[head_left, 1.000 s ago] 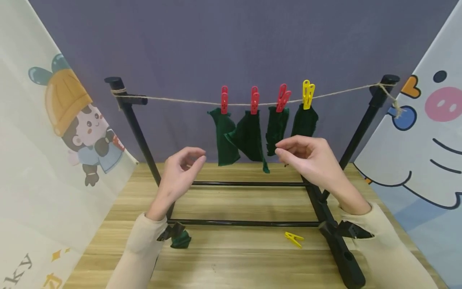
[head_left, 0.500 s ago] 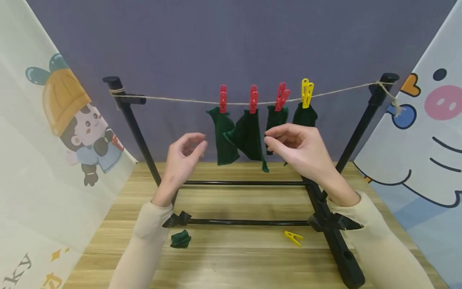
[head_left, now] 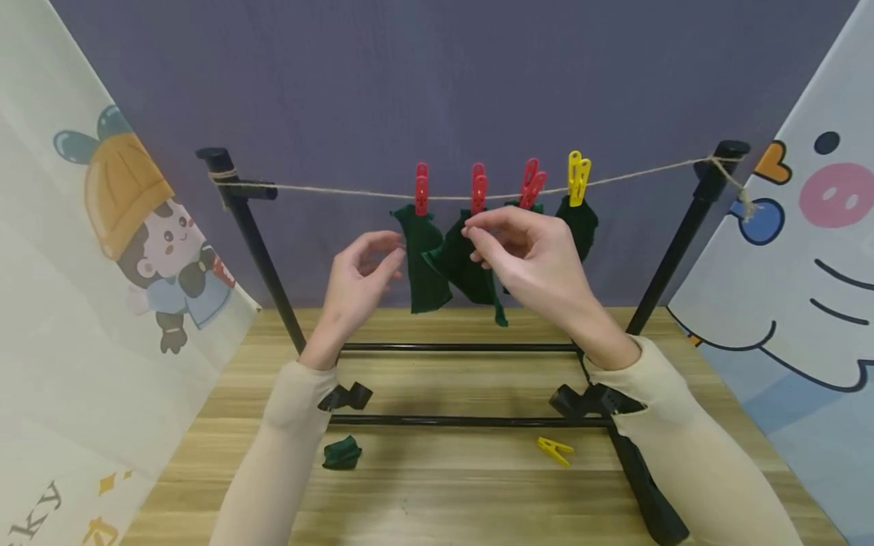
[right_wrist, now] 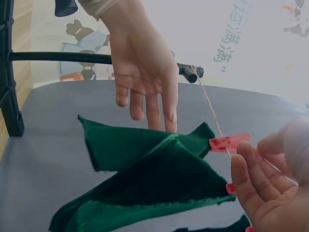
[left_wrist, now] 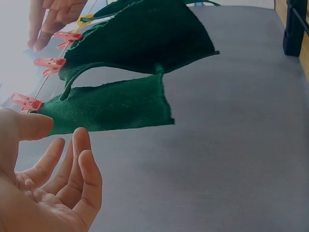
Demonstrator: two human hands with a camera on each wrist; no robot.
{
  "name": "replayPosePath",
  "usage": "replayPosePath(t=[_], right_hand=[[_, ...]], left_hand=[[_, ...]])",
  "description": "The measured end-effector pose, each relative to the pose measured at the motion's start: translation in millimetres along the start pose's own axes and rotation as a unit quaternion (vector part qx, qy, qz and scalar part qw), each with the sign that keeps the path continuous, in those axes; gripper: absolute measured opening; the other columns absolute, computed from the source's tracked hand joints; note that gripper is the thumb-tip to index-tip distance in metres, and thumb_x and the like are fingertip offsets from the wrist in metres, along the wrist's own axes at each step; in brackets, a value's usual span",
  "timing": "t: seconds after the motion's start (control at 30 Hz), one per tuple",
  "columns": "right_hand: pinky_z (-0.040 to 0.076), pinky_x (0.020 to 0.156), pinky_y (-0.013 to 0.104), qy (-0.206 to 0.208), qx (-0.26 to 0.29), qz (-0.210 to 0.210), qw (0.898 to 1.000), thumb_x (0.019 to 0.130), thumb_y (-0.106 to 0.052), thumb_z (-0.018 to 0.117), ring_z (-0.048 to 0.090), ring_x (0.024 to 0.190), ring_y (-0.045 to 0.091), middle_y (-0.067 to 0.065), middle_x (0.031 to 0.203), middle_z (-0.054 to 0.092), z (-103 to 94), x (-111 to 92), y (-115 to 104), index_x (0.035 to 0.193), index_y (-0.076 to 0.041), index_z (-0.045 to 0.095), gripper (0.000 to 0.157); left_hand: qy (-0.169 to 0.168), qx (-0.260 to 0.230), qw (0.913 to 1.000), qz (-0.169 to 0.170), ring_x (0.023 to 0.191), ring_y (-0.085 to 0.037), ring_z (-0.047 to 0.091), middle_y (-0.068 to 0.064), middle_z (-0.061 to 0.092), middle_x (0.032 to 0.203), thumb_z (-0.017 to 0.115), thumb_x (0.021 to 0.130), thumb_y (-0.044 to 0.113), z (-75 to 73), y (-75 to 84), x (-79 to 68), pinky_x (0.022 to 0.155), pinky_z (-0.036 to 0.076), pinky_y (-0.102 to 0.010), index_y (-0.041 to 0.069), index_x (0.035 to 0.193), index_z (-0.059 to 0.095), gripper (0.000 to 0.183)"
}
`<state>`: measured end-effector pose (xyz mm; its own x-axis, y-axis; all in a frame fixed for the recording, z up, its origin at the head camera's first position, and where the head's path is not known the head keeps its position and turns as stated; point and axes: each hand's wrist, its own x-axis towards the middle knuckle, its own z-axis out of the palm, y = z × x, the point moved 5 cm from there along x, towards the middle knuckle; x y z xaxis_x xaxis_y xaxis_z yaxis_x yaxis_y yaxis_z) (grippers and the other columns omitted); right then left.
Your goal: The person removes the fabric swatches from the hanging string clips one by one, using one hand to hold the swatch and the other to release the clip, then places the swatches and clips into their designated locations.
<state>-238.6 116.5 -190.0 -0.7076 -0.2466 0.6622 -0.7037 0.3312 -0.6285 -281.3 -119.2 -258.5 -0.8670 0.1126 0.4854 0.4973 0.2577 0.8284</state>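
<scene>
Several dark green cloth pieces hang from the string, held by red clothespins and a yellow clothespin at the right end. My left hand, fingers loosely bent and thumb apart, is just left of the leftmost cloth and holds nothing. In front of the second cloth, below its red clothespin, is my right hand. Its thumb and fingers are close together but apart, with nothing seen between them in the right wrist view. It partly hides the third and fourth cloths.
The string runs between two posts of a black frame on a wooden tabletop. A crumpled green cloth lies at front left, a loose yellow clothespin at front right. A grey-purple panel stands behind.
My right hand has moved left and up, from before the fourth cloth to before the second. The left hand has risen slightly and come right, closer to the leftmost cloth.
</scene>
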Motion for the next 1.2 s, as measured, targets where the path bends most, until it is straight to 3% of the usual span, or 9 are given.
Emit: replayPosePath(t=[0.1, 0.33, 0.67, 0.83, 0.93, 1.2], right_hand=[[0.057, 0.067, 0.023, 0.005, 0.003, -0.011, 1.0, 0.1, -0.018, 0.066, 0.072, 0.077, 0.024, 0.008, 0.099, 0.077, 4.6, 7, -5, 0.113, -0.01, 0.075, 0.018], [0.06, 0.072, 0.028, 0.005, 0.013, -0.027, 1.0, 0.103, -0.012, 0.058, 0.072, 0.079, 0.015, 0.002, 0.114, 0.074, 13.8, 24, -17, 0.122, -0.01, 0.071, 0.023], [0.059, 0.074, 0.026, -0.013, 0.007, -0.001, 1.0, 0.102, -0.019, 0.061, 0.074, 0.083, 0.019, 0.005, 0.118, 0.073, 23.9, 42, -30, 0.139, -0.013, 0.061, 0.037], [0.054, 0.066, 0.029, -0.031, -0.016, 0.012, 0.999, 0.101, -0.023, 0.064, 0.075, 0.091, 0.016, 0.0, 0.135, 0.066, 26.4, 49, -34, 0.144, -0.016, 0.056, 0.045], [0.054, 0.069, 0.03, -0.04, -0.017, 0.02, 0.999, 0.1, -0.023, 0.066, 0.075, 0.095, 0.012, -0.002, 0.144, 0.059, 28.4, 53, -34, 0.145, -0.017, 0.054, 0.047], [0.056, 0.071, 0.031, -0.035, -0.031, 0.017, 0.999, 0.099, -0.02, 0.067, 0.074, 0.096, 0.011, 0.0, 0.138, 0.065, 31.8, 58, -33, 0.142, -0.015, 0.058, 0.043]], left_hand=[[0.0, -0.007, 1.0, -0.005, 0.087, -0.021, 0.071, -0.004, 0.068, 0.126, 0.063, 0.102, 0.031, 1.9, 2.6, 4.3, 0.069, 0.057, -0.03, 0.016, 0.133, 0.062, 0.034], [-0.005, -0.027, 0.9995, -0.013, 0.09, -0.032, 0.07, -0.007, 0.067, 0.129, 0.064, 0.102, 0.03, 9.4, 11.0, 12.6, 0.067, 0.056, -0.029, 0.014, 0.137, 0.059, 0.039], [0.008, -0.051, 0.9986, -0.01, 0.082, -0.016, 0.069, -0.008, 0.066, 0.129, 0.064, 0.101, 0.03, 11.8, 18.7, 23.4, 0.067, 0.056, -0.034, 0.015, 0.137, 0.058, 0.039], [0.016, -0.06, 0.998, -0.003, 0.081, -0.015, 0.069, -0.006, 0.069, 0.119, 0.066, 0.1, 0.032, 15.8, 19.4, 31.2, 0.066, 0.055, -0.028, 0.014, 0.131, 0.062, 0.036], [0.019, -0.066, 0.9976, 0.002, 0.08, -0.014, 0.069, -0.002, 0.071, 0.11, 0.068, 0.099, 0.032, 18.5, 19.2, 34.8, 0.066, 0.054, -0.027, 0.013, 0.124, 0.066, 0.032], [0.041, -0.075, 0.9962, 0.016, 0.075, -0.013, 0.066, 0.009, 0.069, 0.091, 0.067, 0.1, 0.028, 18.9, 19.8, 35.4, 0.063, 0.053, -0.029, 0.007, 0.116, 0.068, 0.027]])
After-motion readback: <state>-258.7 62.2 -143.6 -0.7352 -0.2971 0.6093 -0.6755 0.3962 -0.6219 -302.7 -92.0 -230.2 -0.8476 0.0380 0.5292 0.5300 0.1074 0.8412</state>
